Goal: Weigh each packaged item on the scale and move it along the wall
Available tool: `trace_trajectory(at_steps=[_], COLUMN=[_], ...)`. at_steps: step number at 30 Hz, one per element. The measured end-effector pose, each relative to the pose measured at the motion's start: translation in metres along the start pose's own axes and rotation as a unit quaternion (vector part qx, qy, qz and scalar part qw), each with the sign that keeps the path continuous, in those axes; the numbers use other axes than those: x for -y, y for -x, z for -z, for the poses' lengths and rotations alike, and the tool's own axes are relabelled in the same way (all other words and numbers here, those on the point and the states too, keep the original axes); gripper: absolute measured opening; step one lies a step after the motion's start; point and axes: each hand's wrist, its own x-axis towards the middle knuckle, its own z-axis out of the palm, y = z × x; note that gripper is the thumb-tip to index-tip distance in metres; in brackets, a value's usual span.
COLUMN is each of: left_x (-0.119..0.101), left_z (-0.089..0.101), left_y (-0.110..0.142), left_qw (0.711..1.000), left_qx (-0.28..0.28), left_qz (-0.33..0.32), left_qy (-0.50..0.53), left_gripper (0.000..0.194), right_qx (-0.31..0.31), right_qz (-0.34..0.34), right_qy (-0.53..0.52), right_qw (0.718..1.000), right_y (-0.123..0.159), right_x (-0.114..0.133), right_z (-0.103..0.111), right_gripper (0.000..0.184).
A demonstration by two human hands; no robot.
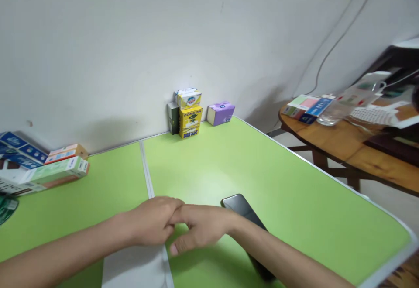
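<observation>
My left hand [153, 221] is closed, its fingers curled around the fingers of my right hand [204, 224]. On my right hand the thumb points down and stands apart; the fingertips are hidden behind the left hand. Both hands are over the middle of the green table [203, 170]. Below my left hand lies a flat white item [134, 268], partly covered by the hand and cut off by the lower edge. A dark smartphone [245, 209] lies under my right wrist, which hides part of it.
Against the wall stand a yellow box [190, 123], a white-and-yellow soap box [189, 99] on top, a dark green box [173, 118] and a purple box [221, 113]. Several cartons [59, 170] lie left. A wooden table [343, 144] at right bears a clear plastic jug [347, 98].
</observation>
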Motion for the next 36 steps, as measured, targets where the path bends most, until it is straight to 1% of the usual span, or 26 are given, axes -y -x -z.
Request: trace_trajectory(at_steps=[2,4,5,6,7,8,9,10,11,12,13,14,15,18,20,22,24,26,29,31,32,34,35,36], left_x=[-0.001,0.003,0.006,0.011,0.017,0.023,0.029,0.035,0.041,0.047,0.051,0.055,0.059,0.07,0.076,0.079,0.077,0.07,0.058,0.053,0.051,0.049,0.048,0.047], left_z=[0.012,0.029,0.04,0.053,0.067,0.082,0.097,0.111,0.124,0.135,0.144,0.151,0.156,0.158,0.155,0.155,0.157,0.162,0.165,0.161,0.157,0.145,0.137,0.128], left_y=[-0.014,-0.027,-0.036,-0.047,-0.059,-0.074,-0.091,-0.109,-0.127,-0.144,-0.16,-0.173,-0.185,-0.204,-0.207,-0.207,-0.206,-0.205,-0.198,-0.182,-0.169,-0.133,-0.111,-0.086], left_qw=[0.995,0.982,0.974,0.968,0.962,0.955,0.944,0.93,0.917,0.902,0.889,0.88,0.874,0.869,0.865,0.864,0.874,0.89,0.902,0.905,0.909,0.92,0.926,0.932], left_qx=[0.011,0.042,0.049,0.039,0.004,-0.054,-0.129,-0.204,-0.264,-0.314,-0.35,-0.37,-0.377,-0.364,-0.375,-0.395,-0.39,-0.361,-0.329,-0.32,-0.316,-0.304,-0.299,-0.292], left_qz=[0.011,0.034,0.05,0.07,0.088,0.103,0.117,0.117,0.116,0.112,0.112,0.116,0.123,0.144,0.137,0.116,0.11,0.129,0.16,0.163,0.16,0.158,0.158,0.163], left_qy=[-0.095,-0.183,-0.215,-0.239,-0.258,-0.271,-0.281,-0.283,-0.276,-0.274,-0.273,-0.275,-0.281,-0.303,-0.303,-0.291,-0.27,-0.248,-0.232,-0.227,-0.221,-0.193,-0.17,-0.14], left_gripper=[0.049,0.069,0.077,0.081,0.083,0.083,0.081,0.077,0.074,0.074,0.073,0.073,0.073,0.067,0.057,0.043,0.034,0.035,0.048,0.06,0.062,0.054,0.047,0.041], right_qx=[-0.078,-0.148,-0.169,-0.175,-0.166,-0.146,-0.119,-0.091,-0.066,-0.049,-0.042,-0.044,-0.05,-0.074,-0.093,-0.11,-0.111,-0.098,-0.085,-0.09,-0.099,-0.144,-0.184,-0.234], right_qz=[-0.002,-0.014,-0.017,-0.016,-0.009,0.0,0.013,0.03,0.049,0.066,0.082,0.097,0.107,0.121,0.125,0.126,0.123,0.116,0.104,0.091,0.081,0.044,0.019,-0.003], right_qy=[0.054,0.121,0.16,0.204,0.254,0.305,0.352,0.392,0.423,0.445,0.458,0.467,0.473,0.482,0.479,0.473,0.467,0.462,0.456,0.448,0.436,0.38,0.338,0.295], right_qw=[0.995,0.981,0.972,0.963,0.953,0.941,0.928,0.915,0.902,0.892,0.884,0.878,0.873,0.864,0.864,0.865,0.869,0.874,0.88,0.885,0.891,0.913,0.923,0.926], right_y=[0.008,0.013,0.014,0.013,0.011,0.006,0.001,-0.006,-0.012,-0.018,-0.023,-0.027,-0.029,-0.028,-0.024,-0.02,-0.017,-0.014,-0.009,-0.002,0.002,0.014,0.02,0.026], right_x=[-0.007,-0.011,-0.012,-0.014,-0.016,-0.018,-0.022,-0.026,-0.031,-0.037,-0.044,-0.051,-0.059,-0.078,-0.087,-0.092,-0.091,-0.085,-0.072,-0.063,-0.059,-0.054,-0.053,-0.053], right_z=[0.002,-0.001,-0.005,-0.009,-0.015,-0.021,-0.027,-0.032,-0.038,-0.042,-0.046,-0.049,-0.051,-0.054,-0.054,-0.053,-0.051,-0.048,-0.041,-0.037,-0.035,-0.031,-0.03,-0.029], right_gripper=[0.032,0.043,0.047,0.05,0.053,0.052,0.049,0.044,0.039,0.036,0.034,0.034,0.033,0.03,0.028,0.026,0.022,0.021,0.026,0.031,0.035,0.043,0.044,0.044])
